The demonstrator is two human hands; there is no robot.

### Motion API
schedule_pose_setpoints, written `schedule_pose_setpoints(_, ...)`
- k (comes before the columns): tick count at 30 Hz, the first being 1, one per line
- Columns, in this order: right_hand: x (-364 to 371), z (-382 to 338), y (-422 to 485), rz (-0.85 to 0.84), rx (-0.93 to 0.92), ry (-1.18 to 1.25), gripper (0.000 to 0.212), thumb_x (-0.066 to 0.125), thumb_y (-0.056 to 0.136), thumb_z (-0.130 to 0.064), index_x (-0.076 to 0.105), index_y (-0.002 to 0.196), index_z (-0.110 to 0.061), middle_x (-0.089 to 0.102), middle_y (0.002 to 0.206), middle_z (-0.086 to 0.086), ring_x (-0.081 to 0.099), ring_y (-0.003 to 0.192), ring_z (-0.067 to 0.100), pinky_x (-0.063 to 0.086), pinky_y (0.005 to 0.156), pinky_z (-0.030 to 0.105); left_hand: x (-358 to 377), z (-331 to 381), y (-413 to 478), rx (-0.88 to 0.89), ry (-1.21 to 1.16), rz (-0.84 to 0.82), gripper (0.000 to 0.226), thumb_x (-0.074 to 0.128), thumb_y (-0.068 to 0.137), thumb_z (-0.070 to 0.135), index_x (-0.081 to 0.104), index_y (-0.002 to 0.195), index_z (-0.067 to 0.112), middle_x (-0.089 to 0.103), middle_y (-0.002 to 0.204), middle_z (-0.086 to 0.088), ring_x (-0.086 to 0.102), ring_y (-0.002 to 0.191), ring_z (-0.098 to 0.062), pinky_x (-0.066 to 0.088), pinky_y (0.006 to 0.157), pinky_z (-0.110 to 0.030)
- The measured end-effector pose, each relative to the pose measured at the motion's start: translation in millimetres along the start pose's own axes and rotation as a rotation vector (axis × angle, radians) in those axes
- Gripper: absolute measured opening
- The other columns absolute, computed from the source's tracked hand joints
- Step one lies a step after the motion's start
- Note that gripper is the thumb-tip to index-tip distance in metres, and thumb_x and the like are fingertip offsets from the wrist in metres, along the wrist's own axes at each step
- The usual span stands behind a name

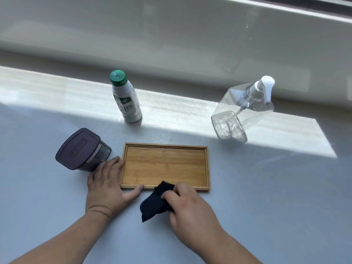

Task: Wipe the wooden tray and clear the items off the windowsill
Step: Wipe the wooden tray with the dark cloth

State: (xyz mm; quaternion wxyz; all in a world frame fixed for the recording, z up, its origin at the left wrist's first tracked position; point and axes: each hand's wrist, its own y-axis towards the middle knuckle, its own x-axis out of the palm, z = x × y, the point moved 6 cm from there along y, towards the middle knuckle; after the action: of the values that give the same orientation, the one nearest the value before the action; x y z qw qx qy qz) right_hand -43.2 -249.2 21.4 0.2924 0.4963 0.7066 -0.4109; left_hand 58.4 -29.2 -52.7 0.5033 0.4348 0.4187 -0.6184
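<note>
dark lidded container (82, 149) at left, tilted, just beside the left hand (108, 182); that hand lies flat with fingers (114, 162) spread, gripping nothing, pressed to the wooden tray (165, 165) corner, likely to steady it. tray lies flat on the windowsill (266, 187), long axis left-right. right hand (190, 206) fingers clench a dark cloth (156, 202) over the near rim. behind: white bottle (126, 96), clear pump bottle (242, 113) upright
</note>
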Motion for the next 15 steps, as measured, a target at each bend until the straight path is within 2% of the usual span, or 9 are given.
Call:
schedule_pose_setpoints(2, 26.9, -5.0, -5.4, -0.206, -0.001, -0.054, 0.037, 0.056, 0.092, -0.025, 0.052, 0.129, -0.029, 0.046, 0.121, 0.000, 0.048, 0.112, 0.025, 0.053, 0.081, 0.042, -0.4, -0.7, -0.3, 0.010, -0.001, 0.007, 0.102, 0.057, 0.061, 0.084, 0.053, 0.139, 0.018, 0.056, 0.147, -0.003, 0.039, 0.139, -0.028, 0.023, 0.112, -0.051)
schedule_pose_setpoints(4, 31.8, 2.9, -6.2, -0.323, 0.054, -0.016, 0.048, 0.059, 0.089, -0.051, 0.050, 0.134, -0.038, 0.048, 0.126, -0.006, 0.047, 0.119, 0.019, 0.051, 0.089, 0.039, -0.5, -2.0, -0.2, 0.017, 0.001, 0.007, 0.102, 0.056, 0.062, 0.084, 0.054, 0.139, 0.017, 0.057, 0.147, -0.003, 0.039, 0.139, -0.029, 0.024, 0.112, -0.051)
schedule_pose_setpoints(5, 26.1, 10.3, -5.3, -0.313, 0.121, 0.086, 0.055, 0.058, 0.084, -0.065, 0.050, 0.134, -0.044, 0.050, 0.126, -0.013, 0.048, 0.120, 0.012, 0.051, 0.092, 0.036, 0.2, -2.1, -0.1, 0.017, 0.003, 0.001, 0.101, 0.056, 0.063, 0.084, 0.055, 0.139, 0.017, 0.057, 0.147, -0.003, 0.040, 0.138, -0.029, 0.025, 0.112, -0.052)
schedule_pose_setpoints(7, -0.6, 29.9, -2.2, -0.144, 0.296, 0.301, 0.060, 0.055, 0.080, -0.076, 0.051, 0.133, -0.049, 0.053, 0.127, -0.026, 0.050, 0.120, -0.001, 0.050, 0.099, 0.032, -1.1, -2.2, -0.8, 0.013, -0.011, -0.017, 0.098, 0.054, 0.066, 0.081, 0.058, 0.139, 0.016, 0.058, 0.147, -0.004, 0.042, 0.138, -0.031, 0.028, 0.112, -0.054)
schedule_pose_setpoints(8, -18.1, 43.3, -1.1, 0.013, 0.377, 0.333, 0.058, 0.055, 0.083, -0.073, 0.051, 0.135, -0.048, 0.053, 0.132, -0.026, 0.050, 0.124, -0.001, 0.049, 0.104, 0.032, -3.7, -1.6, -1.4, 0.009, -0.024, -0.018, 0.095, 0.052, 0.069, 0.080, 0.059, 0.138, 0.015, 0.059, 0.147, -0.004, 0.043, 0.137, -0.032, 0.030, 0.112, -0.056)
schedule_pose_setpoints(10, -43.9, 71.4, -0.7, 0.252, 0.560, 0.376, 0.058, 0.056, 0.092, -0.064, 0.045, 0.145, -0.041, 0.052, 0.146, -0.013, 0.046, 0.135, 0.010, 0.045, 0.109, 0.037, -9.0, 0.1, -3.8, -0.006, -0.054, -0.019, 0.090, 0.048, 0.074, 0.075, 0.063, 0.137, 0.013, 0.061, 0.145, -0.006, 0.048, 0.133, -0.033, 0.035, 0.110, -0.057)
schedule_pose_setpoints(13, -47.9, 90.3, 3.1, 0.263, 0.802, 0.744, 0.067, 0.050, 0.098, -0.065, 0.033, 0.155, -0.034, 0.046, 0.158, 0.006, 0.048, 0.138, 0.023, 0.041, 0.103, 0.038, -21.6, 11.9, -2.8, -0.051, -0.116, -0.055, 0.087, 0.044, 0.078, 0.071, 0.063, 0.137, 0.010, 0.064, 0.143, -0.011, 0.053, 0.129, -0.038, 0.041, 0.107, -0.057)
schedule_pose_setpoints(15, -45.9, 86.0, 9.4, 0.223, 0.818, 0.881, 0.069, 0.044, 0.099, -0.068, 0.032, 0.157, -0.033, 0.046, 0.158, 0.005, 0.048, 0.131, 0.022, 0.037, 0.100, 0.036, -25.2, 19.8, -1.2, -0.141, -0.216, -0.141, 0.087, 0.044, 0.076, 0.070, 0.056, 0.142, 0.015, 0.064, 0.140, -0.009, 0.052, 0.129, -0.035, 0.044, 0.104, -0.052)
